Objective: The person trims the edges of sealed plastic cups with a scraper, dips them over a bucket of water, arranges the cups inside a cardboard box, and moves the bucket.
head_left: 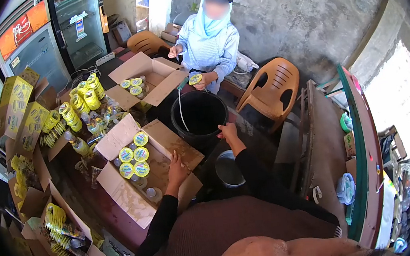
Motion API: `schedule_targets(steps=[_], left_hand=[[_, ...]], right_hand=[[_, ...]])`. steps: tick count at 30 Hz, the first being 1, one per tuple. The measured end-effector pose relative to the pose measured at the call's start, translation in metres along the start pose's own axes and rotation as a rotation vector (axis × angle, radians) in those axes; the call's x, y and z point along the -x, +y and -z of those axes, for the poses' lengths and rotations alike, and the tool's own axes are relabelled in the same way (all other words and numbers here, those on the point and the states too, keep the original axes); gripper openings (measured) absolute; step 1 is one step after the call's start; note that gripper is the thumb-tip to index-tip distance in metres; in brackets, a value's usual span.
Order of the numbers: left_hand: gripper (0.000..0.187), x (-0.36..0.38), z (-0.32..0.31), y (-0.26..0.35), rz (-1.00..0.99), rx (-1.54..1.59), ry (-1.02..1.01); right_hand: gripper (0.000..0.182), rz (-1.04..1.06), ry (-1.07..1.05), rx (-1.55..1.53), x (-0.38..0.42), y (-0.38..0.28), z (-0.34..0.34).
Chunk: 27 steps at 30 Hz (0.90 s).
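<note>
In the head view, my left hand [177, 170] rests on the near right edge of an open cardboard box [166, 141], its fingers stretched out. Inside stand several clear plastic cups with yellow printed lids [141, 154], bunched to the left, and a cup [153, 193] without a visible yellow lid near the front. My right hand [230, 134] is closed on the rim of a large black bucket [200, 133] with a white handle. The bucket's inside is too dark to make out. Across from me, a person's hand [204, 81] holds a yellow-lidded cup [195, 79] above the bucket.
A second open box [160, 77] with lidded cups stands behind. Stacks of yellow-edged packs [70, 116] and bottles [79, 145] crowd the table's left. A metal pail [229, 168] is below my right arm. An orange plastic chair [272, 91] and wooden bench [318, 156] stand right.
</note>
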<state>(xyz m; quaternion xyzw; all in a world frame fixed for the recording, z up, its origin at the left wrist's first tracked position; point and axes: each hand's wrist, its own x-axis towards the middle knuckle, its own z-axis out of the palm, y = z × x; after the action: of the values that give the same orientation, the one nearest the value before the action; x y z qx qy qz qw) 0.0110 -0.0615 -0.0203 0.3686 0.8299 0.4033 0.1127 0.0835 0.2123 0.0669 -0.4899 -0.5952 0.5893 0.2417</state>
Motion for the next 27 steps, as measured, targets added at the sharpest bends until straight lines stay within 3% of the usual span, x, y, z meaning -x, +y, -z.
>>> schedule_targets(steps=[1, 9, 17, 19, 20, 22, 23, 25, 26, 27], left_hand=[[0.062, 0.001, 0.000, -0.002, -0.015, -0.016, -0.012], [0.059, 0.001, 0.002, 0.002, 0.047, -0.063, -0.037], [0.058, -0.006, 0.002, -0.004, 0.075, -0.185, -0.067], [0.054, -0.008, 0.004, -0.001, 0.090, -0.242, -0.085], [0.054, -0.011, 0.005, 0.001, 0.098, -0.247, -0.081], [0.050, -0.020, 0.017, 0.011, 0.212, -0.184, -0.130], [0.050, -0.026, 0.023, 0.018, 0.221, -0.193, -0.132], [0.034, -0.042, 0.034, 0.041, 0.286, -0.074, 0.149], [0.034, -0.052, 0.034, 0.039, 0.287, -0.083, 0.150], [0.034, -0.065, 0.031, 0.033, 0.181, -0.079, 0.262]], right_hand=[[0.025, 0.001, 0.077, 0.069, -0.002, -0.006, -0.001], [0.024, 0.110, -0.151, 0.603, -0.056, -0.049, 0.007], [0.034, 0.146, -0.235, 0.792, -0.105, -0.063, 0.021], [0.036, 0.757, 0.046, 0.872, -0.081, -0.068, 0.024], [0.036, 0.759, 0.037, 0.867, -0.086, -0.067, 0.017], [0.039, 0.763, -0.216, 0.352, -0.089, -0.064, 0.000], [0.040, 0.787, -0.289, 0.339, -0.077, -0.065, -0.005], [0.040, 0.746, -0.495, 0.183, -0.027, -0.077, -0.024], [0.039, 0.695, -0.566, 0.177, -0.019, -0.075, -0.036], [0.042, 0.734, -0.601, 0.155, -0.020, -0.065, -0.053]])
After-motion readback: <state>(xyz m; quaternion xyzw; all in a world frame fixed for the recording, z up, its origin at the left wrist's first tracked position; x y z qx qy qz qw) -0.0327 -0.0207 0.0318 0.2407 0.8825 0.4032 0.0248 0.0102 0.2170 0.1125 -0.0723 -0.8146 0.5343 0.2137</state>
